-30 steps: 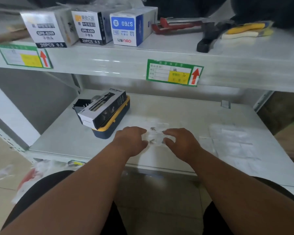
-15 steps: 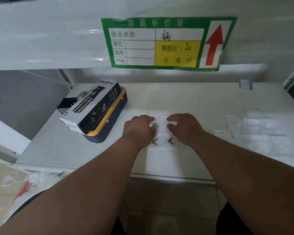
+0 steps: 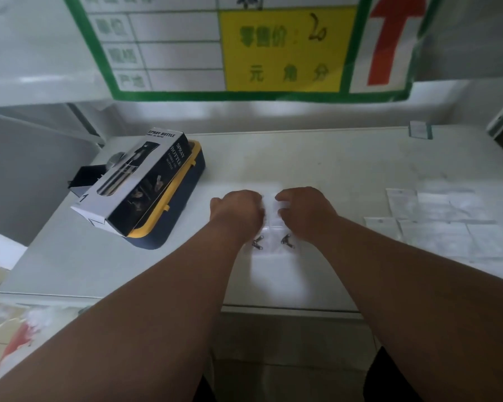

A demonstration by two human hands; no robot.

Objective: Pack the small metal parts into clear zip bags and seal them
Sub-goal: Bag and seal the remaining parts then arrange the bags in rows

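Note:
Clear zip bags (image 3: pixel 272 227) lie flat on the white shelf (image 3: pixel 331 169), hard to see against it. Small metal parts show through the plastic at the near end: one cluster (image 3: pixel 257 244) on the left and another (image 3: pixel 288 242) on the right. My left hand (image 3: pixel 238 211) and my right hand (image 3: pixel 304 211) sit side by side on the far end of the bags. The fingers of both are curled down and pinch the plastic between them. The fingertips are partly hidden under the knuckles.
A black-and-white spray bottle box (image 3: pixel 137 184) lies on a yellow and dark blue case (image 3: pixel 183 198) at the left. Flat clear bags or paper slips (image 3: pixel 436 221) cover the shelf's right side. A green and yellow price label (image 3: pixel 244 47) hangs on the upper shelf's edge.
The view has moved closer and lower to the shelf. Both hands have come closer together on the bags, and the metal parts now lie nearer to me than the hands.

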